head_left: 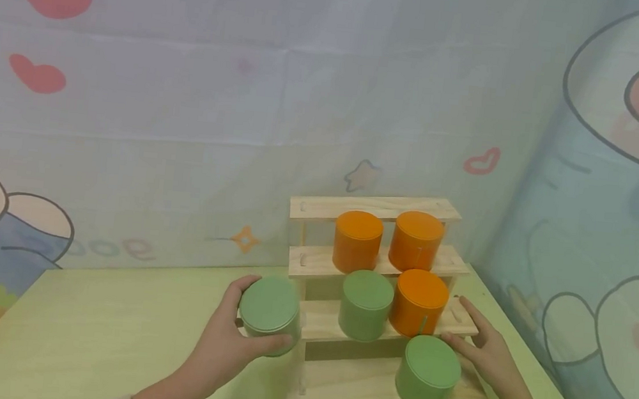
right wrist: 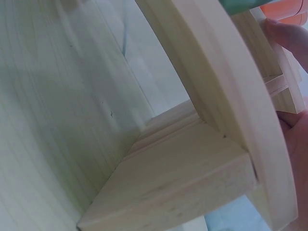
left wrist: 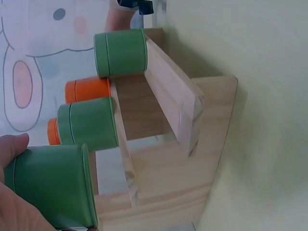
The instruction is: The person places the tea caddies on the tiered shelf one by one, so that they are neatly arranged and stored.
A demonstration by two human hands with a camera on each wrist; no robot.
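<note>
My left hand (head_left: 222, 336) grips a green round tin (head_left: 270, 307) just left of the wooden tiered shelf (head_left: 348, 382), with the thumb across its near side. In the left wrist view that tin (left wrist: 50, 185) appears close up, apart from the shelf boards. The right hand (head_left: 488, 356) holds the right end of the second tier from the bottom; its thumb (right wrist: 288, 38) lies along the board edge in the right wrist view. Beside that hand, another green tin (head_left: 428, 374) sits on the lowest tier. One more green tin (head_left: 366, 305) and an orange tin (head_left: 420, 304) share the tier above.
Two orange tins, one at left (head_left: 358, 242) and one at right (head_left: 416, 241), stand on the third tier. The top board (head_left: 376, 209) carries nothing. A pale green table (head_left: 110, 333) lies under the shelf, with printed cloth (head_left: 189, 116) behind and at the right.
</note>
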